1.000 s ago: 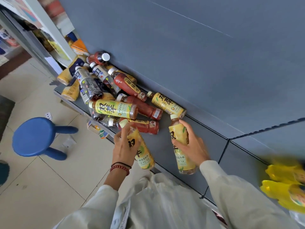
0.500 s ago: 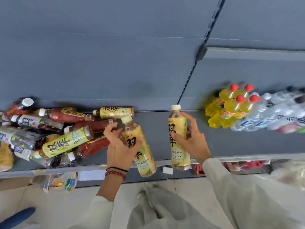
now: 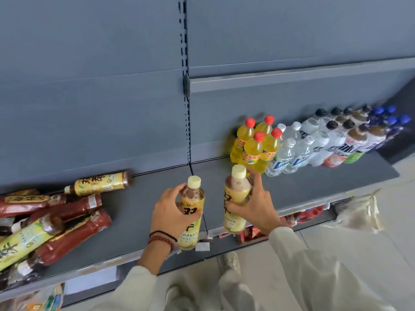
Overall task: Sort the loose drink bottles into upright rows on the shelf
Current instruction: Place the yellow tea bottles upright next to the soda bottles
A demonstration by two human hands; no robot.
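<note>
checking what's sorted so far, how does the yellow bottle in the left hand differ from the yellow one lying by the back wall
The held bottle is upright, cap up, gripped by the left hand near the front of the shelf. The back-wall bottle lies on its side, cap toward the left, with no hand on it. Both carry yellow labels with black characters.

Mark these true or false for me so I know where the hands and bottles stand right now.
1. The left hand grips a yellow-label bottle. True.
2. The right hand holds nothing. False: it grips a second yellow-label bottle.
3. The red-capped bottles lie on their sides. False: they stand upright on the shelf.
4. The red bottles at the left lie flat. True.
</note>
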